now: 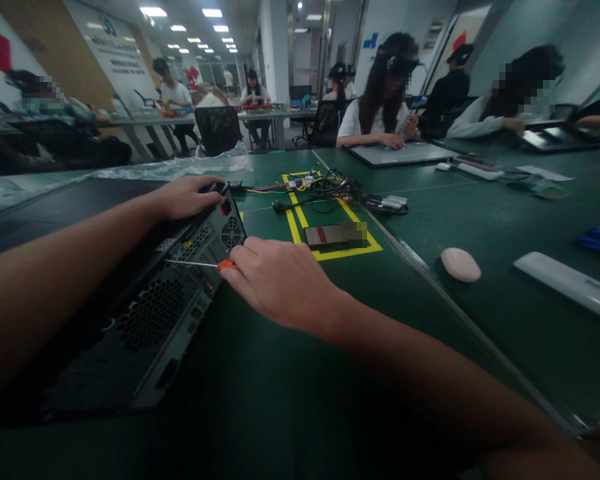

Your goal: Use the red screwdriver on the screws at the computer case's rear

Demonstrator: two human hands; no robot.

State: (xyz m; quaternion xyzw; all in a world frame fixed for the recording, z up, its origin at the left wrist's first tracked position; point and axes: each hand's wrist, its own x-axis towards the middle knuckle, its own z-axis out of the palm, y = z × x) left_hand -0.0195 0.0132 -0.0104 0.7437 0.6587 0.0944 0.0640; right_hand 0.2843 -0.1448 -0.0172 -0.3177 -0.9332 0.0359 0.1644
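Note:
A black computer case (pixel 80 267) lies on the green table at the left, its rear panel with vents and ports facing right. My left hand (pixel 190 197) rests over the case's far top edge, fingers bent round the corner near the power inlet. My right hand (pixel 285 280) is closed on the orange handle of a screwdriver (pixel 195 264). The screwdriver's thin shaft points left, its tip at the upper edge of the rear panel; whether it touches a screw is too small to tell.
Beyond my right hand lie a phone (pixel 333 235) inside yellow tape, and tangled cables (pixel 335 183). A pale mouse (pixel 461 265) and a white bar-shaped object (pixel 570 283) lie at the right. Several people work farther back. Clear plastic wrap (pixel 180 165) lies behind the case.

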